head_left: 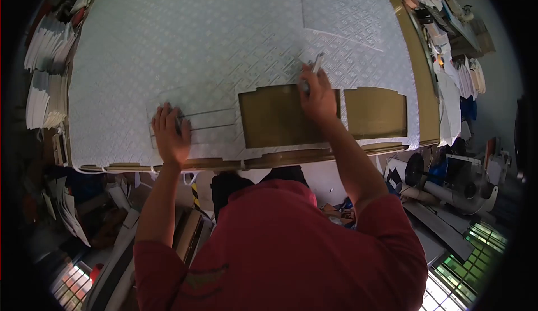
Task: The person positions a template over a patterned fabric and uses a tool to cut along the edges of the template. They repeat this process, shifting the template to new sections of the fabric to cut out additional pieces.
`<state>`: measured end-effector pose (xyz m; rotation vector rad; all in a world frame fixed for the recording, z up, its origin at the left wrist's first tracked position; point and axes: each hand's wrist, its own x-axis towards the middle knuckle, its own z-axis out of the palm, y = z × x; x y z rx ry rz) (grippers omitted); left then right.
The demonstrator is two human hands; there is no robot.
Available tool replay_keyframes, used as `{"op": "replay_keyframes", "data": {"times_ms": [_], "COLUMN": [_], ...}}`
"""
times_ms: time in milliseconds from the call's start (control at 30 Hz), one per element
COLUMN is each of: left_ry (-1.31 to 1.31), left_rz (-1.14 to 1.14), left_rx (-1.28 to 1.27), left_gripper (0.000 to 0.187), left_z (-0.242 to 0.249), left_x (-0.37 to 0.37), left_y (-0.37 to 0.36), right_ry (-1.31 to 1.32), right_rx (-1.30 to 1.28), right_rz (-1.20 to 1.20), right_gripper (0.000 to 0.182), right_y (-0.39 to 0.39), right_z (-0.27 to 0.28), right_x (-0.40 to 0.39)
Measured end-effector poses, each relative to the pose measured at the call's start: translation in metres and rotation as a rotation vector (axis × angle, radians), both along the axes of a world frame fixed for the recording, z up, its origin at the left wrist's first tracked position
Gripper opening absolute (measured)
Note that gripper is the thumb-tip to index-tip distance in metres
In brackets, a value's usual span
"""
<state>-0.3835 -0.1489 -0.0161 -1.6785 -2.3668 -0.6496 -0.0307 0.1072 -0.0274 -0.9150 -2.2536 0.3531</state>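
A white sheet with a raised lattice pattern (168, 42) covers the table in front of me. At the near left, my left hand (171, 134) lies with fingers spread on a clear template (210, 134) marked with two dark lines. Further right, my right hand (318, 98) is closed around a slim, light-coloured tool (318, 63), whose exact kind I cannot tell. It is over the sheet, just above a cut-out opening (269, 117) that bares the brown tabletop. A second opening (374, 112) lies to its right, past a narrow white strip.
Another clear rectangular template (342, 22) lies on the sheet at the far right. Stacks of white sheets (47, 95) stand beside the table's left edge. At the lower right is a fan (462, 185) among boards and rolls. Papers (448, 106) hang past the right edge.
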Motion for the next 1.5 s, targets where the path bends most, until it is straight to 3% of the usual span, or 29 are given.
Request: {"op": "replay_keyframes", "data": {"times_ms": [67,167,333,433,600,833,1100,1333,1400,1500], "left_ry": [0.006,-0.200,-0.518,-0.550,-0.197,-0.107,-0.190,-0.264,-0.109,-0.097], "left_rz": [-0.008,-0.101,-0.257,-0.422,-0.365,-0.305,-0.402,-0.351,-0.352,-0.351], "left_rx": [0.019,0.195,0.379,0.306,0.110,0.038,0.015,-0.070,-0.046,-0.031], "left_gripper": [0.043,0.046,0.048,0.050,0.060,0.069,0.070,0.073,0.072,0.070], "left_z": [0.002,0.007,0.010,0.006,0.007,0.004,0.011,0.022,0.016,0.013], "left_x": [0.001,0.002,-0.015,-0.039,-0.095,-0.103,-0.104,-0.099,-0.099,-0.100], "left_y": [-0.001,-0.004,-0.023,-0.045,-0.074,-0.090,-0.101,-0.097,-0.095,-0.095], "right_ry": [-0.008,0.027,0.060,-0.024,0.020,0.053,0.032,0.055,0.045,0.033], "right_rx": [0.036,-0.188,-0.048,-0.150,-0.200,-0.254,-0.183,-0.136,-0.130,-0.129], "right_rz": [-0.059,-0.218,-0.213,-0.250,-0.176,0.011,0.084,0.049,0.060,0.063], "right_gripper": [0.026,0.021,0.016,0.020,0.025,0.044,0.041,0.041,0.040,0.039], "right_y": [-0.009,-0.076,-0.186,-0.210,-0.203,-0.193,-0.232,-0.226,-0.222,-0.222], "right_z": [0.006,0.029,0.034,0.043,0.046,0.026,0.025,0.020,0.023,0.025], "right_x": [-0.001,-0.029,-0.071,-0.087,-0.101,-0.099,-0.089,-0.091,-0.094,-0.094]}}
